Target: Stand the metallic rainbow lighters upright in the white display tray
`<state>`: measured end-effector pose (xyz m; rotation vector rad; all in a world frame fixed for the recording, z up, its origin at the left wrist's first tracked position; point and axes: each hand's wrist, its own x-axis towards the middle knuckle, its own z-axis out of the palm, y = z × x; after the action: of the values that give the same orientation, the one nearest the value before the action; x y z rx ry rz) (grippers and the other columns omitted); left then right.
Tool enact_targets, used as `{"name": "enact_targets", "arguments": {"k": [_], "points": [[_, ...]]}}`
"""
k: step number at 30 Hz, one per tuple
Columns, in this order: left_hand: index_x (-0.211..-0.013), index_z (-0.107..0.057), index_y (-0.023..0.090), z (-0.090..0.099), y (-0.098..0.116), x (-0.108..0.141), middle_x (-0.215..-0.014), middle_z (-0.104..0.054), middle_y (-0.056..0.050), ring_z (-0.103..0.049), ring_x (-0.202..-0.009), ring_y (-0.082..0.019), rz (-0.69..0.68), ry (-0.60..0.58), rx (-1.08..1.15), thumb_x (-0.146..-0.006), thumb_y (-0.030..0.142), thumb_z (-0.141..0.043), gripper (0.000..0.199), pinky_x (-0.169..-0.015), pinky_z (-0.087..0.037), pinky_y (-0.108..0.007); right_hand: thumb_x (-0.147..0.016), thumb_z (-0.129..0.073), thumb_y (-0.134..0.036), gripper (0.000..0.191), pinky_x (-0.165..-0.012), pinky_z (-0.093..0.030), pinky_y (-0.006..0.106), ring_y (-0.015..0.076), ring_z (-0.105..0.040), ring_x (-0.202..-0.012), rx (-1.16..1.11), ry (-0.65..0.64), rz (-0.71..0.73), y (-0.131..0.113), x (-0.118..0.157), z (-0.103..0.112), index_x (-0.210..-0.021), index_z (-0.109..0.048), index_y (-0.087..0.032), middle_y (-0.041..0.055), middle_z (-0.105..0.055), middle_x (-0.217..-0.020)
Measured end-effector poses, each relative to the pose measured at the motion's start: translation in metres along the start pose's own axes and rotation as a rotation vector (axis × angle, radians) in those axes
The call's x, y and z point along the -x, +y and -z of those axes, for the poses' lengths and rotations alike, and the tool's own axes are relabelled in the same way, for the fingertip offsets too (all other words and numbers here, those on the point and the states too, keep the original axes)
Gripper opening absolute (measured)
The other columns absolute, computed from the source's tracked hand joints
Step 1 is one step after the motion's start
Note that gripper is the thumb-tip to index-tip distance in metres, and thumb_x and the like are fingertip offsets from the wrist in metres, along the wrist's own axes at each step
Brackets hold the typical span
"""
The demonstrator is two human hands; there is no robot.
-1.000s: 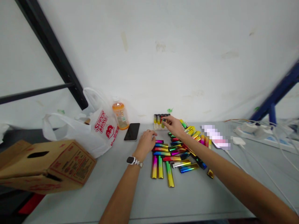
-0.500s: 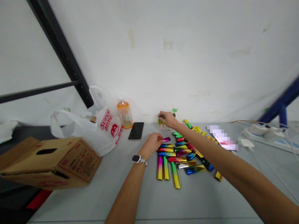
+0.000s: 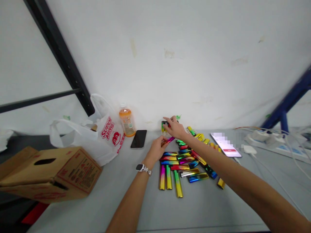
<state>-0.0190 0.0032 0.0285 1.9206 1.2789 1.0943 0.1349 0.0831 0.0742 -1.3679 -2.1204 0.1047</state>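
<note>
My left hand (image 3: 157, 147), with a watch on its wrist, pinches a shiny purple-and-gold lighter (image 3: 169, 140) just above the table. Close behind it, my right hand (image 3: 175, 127) is over a small pale rack (image 3: 164, 133), its fingers apart and nothing visible in them. Several lighters stand upright in the rack; the hand hides part of it. Below both hands, many metallic lighters lie in rows, among them a pink-and-yellow lighter (image 3: 162, 178) and a green-and-yellow lighter (image 3: 178, 184). My right forearm covers some of the others.
Left of the hands lie a black phone (image 3: 139, 139), an orange bottle (image 3: 127, 123), a white plastic bag (image 3: 107, 142) and a cardboard box (image 3: 70, 171). To the right are a lit phone (image 3: 224, 144), a white charger (image 3: 250, 149) and a power strip (image 3: 272, 145) with cables. A wall rises behind.
My left hand has raised the purple-and-gold lighter and brought it nearer my right hand. My right hand's fingers have spread from a pinch at the rack. The view has shifted slightly.
</note>
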Motion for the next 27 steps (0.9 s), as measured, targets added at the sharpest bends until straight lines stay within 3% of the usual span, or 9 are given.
{"name": "enact_targets", "arguments": {"k": [4, 8, 10, 13, 15, 17, 20, 23, 27], "points": [[-0.091, -0.058, 0.018, -0.008, 0.008, -0.001, -0.092, -0.071, -0.005, -0.068, -0.075, -0.016, 0.042, 0.088, 0.159, -0.084, 0.019, -0.065, 0.011, -0.069, -0.052, -0.027, -0.102, -0.019, -0.054, 0.062, -0.081, -0.049, 0.036, 0.0223, -0.060, -0.093, -0.517, 0.142, -0.235, 0.007, 0.031, 0.008, -0.110, -0.069, -0.018, 0.0097, -0.064, -0.102], [-0.089, -0.055, 0.018, -0.023, 0.020, 0.000, -0.094, -0.070, -0.005, -0.070, -0.079, -0.017, 0.047, 0.108, 0.341, -0.081, 0.027, -0.069, 0.018, -0.071, -0.054, -0.028, -0.086, -0.058, -0.061, 0.043, -0.077, -0.048, 0.032, 0.0213, -0.059, -0.091, -0.683, 0.073, -0.126, 0.007, 0.072, 0.014, -0.084, -0.069, -0.020, 0.0049, -0.065, -0.092], [-0.087, -0.055, 0.018, -0.027, 0.026, 0.002, -0.092, -0.070, -0.005, -0.070, -0.082, -0.018, 0.039, 0.084, 0.375, -0.081, 0.032, -0.070, 0.021, -0.074, -0.055, -0.030, -0.084, -0.063, -0.058, 0.038, -0.076, -0.048, 0.032, 0.0204, -0.059, -0.089, -0.728, 0.146, -0.082, 0.006, 0.087, 0.015, -0.080, -0.066, -0.020, 0.0036, -0.063, -0.089], [-0.083, -0.059, 0.017, -0.021, 0.031, 0.005, -0.087, -0.069, -0.005, -0.068, -0.083, -0.019, 0.010, 0.038, 0.213, -0.081, 0.037, -0.069, 0.022, -0.077, -0.054, -0.032, -0.086, -0.062, -0.056, 0.037, -0.074, -0.049, 0.031, 0.0180, -0.060, -0.081, -0.876, 0.286, -0.131, 0.007, 0.098, 0.017, -0.076, -0.054, -0.021, 0.0018, -0.062, -0.083], [-0.080, -0.063, 0.017, -0.011, 0.031, 0.007, -0.087, -0.068, -0.006, -0.066, -0.086, -0.020, -0.045, -0.032, -0.048, -0.080, 0.034, -0.070, 0.018, -0.082, -0.052, -0.034, -0.087, -0.059, -0.058, 0.037, -0.068, -0.050, 0.031, 0.0156, -0.061, -0.070, -1.025, 0.314, -0.201, 0.008, 0.102, 0.020, -0.081, -0.046, -0.023, -0.0001, -0.063, -0.081], [-0.079, -0.067, 0.017, -0.002, 0.029, 0.009, -0.088, -0.069, -0.006, -0.064, -0.090, -0.022, -0.071, -0.132, -0.236, -0.076, 0.031, -0.073, 0.015, -0.086, -0.050, -0.036, -0.087, -0.059, -0.059, 0.038, -0.057, -0.049, 0.028, 0.0135, -0.057, -0.056, -1.136, 0.278, -0.256, 0.007, 0.105, 0.023, -0.089, -0.042, -0.025, -0.0035, -0.062, -0.073], [-0.084, -0.070, 0.017, 0.004, 0.024, 0.010, -0.090, -0.070, -0.007, -0.065, -0.088, -0.023, -0.025, -0.257, -0.337, -0.075, 0.030, -0.073, 0.016, -0.081, -0.050, -0.033, -0.081, -0.066, -0.058, 0.041, -0.041, -0.035, 0.022, 0.0103, -0.042, -0.041, -1.193, 0.208, -0.327, 0.002, 0.111, 0.026, -0.094, -0.041, -0.028, -0.0105, -0.049, -0.055], [-0.086, -0.070, 0.017, 0.001, 0.017, 0.009, -0.090, -0.071, -0.007, -0.065, -0.085, -0.022, -0.014, -0.273, -0.356, -0.077, 0.029, -0.072, 0.016, -0.077, -0.050, -0.032, -0.077, -0.066, -0.060, 0.040, -0.036, -0.019, 0.019, 0.0073, -0.026, -0.038, -1.262, 0.105, -0.421, -0.002, 0.114, 0.026, -0.087, -0.048, -0.025, -0.0119, -0.033, -0.048], [-0.086, -0.070, 0.017, -0.004, 0.012, 0.008, -0.088, -0.071, -0.007, -0.064, -0.082, -0.021, -0.025, -0.239, -0.351, -0.076, 0.027, -0.071, 0.014, -0.075, -0.050, -0.031, -0.083, -0.040, -0.075, 0.058, -0.036, -0.012, 0.023, 0.0073, -0.018, -0.035, -1.252, -0.001, -0.545, -0.005, 0.111, 0.020, -0.062, -0.049, -0.022, -0.0088, -0.025, -0.040]]}}
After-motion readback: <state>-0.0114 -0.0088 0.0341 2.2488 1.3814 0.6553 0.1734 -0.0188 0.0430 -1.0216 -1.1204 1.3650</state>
